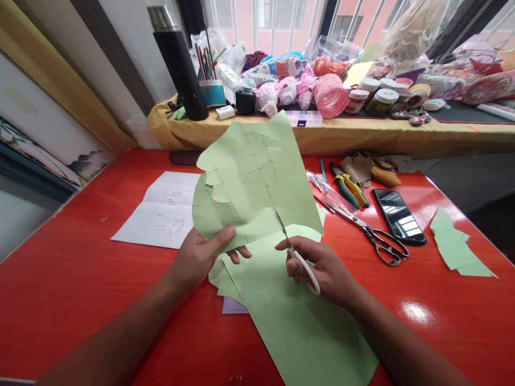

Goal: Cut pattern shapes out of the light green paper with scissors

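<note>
The scene is brightly lit from the window [354, 21], with glare on the red surface [416, 312] and bowed edges.

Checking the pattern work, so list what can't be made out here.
All in the head view:
Pencil lines on the green paper in the left hand: too faint to read.
Printed sheet on the red table: text too small.
Blades of the white-handled scissors: partly hidden by the right hand.
Pale paper: mostly covered by the lower green sheet, whose end the bottom edge cuts off.
Black phone: glare hides the screen.
</note>
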Available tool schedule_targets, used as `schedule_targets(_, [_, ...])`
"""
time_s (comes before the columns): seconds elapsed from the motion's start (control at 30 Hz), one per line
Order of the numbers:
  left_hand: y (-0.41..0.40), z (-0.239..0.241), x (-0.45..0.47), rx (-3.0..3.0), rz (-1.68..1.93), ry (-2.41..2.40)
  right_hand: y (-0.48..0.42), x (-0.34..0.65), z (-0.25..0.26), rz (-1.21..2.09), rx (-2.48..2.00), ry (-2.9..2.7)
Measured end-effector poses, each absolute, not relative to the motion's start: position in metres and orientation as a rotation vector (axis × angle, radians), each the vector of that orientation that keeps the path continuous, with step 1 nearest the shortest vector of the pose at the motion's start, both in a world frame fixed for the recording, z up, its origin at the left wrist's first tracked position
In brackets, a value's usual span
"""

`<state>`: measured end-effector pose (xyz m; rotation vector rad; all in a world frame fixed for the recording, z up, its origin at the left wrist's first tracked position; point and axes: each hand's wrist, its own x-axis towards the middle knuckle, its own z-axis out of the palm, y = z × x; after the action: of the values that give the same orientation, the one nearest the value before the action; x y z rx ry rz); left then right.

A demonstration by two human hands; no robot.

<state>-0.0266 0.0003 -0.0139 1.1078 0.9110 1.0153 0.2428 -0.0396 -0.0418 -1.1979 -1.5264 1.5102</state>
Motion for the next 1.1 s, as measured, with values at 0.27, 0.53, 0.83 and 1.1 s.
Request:
schedule_targets(0.27, [-0.0012, -0.0133, -0.0238, 1.087, 1.026, 0.927, -0.0396, 0.2421, -0.0396, 1.476, -1.218, -1.529])
schedule_targets(0.53, [-0.0008, -0.0139, -0.0241, 1.088, 1.022, 0.911, -0.0392, 0.2410, -0.0396, 1.487, -1.212, -1.511])
schedule_targets(0.83, [-0.0015, -0.0123, -0.0237, 1.083, 1.012, 0.920, -0.0399, 0.2413, -0.0401, 1.472, -1.219, -1.527])
schedule_targets(1.1, [-0.0009, -0.0126, -0.0237, 1.083, 1.009, 0.914, -0.0389, 0.2418, -0.0393, 1.466, -1.224, -1.530])
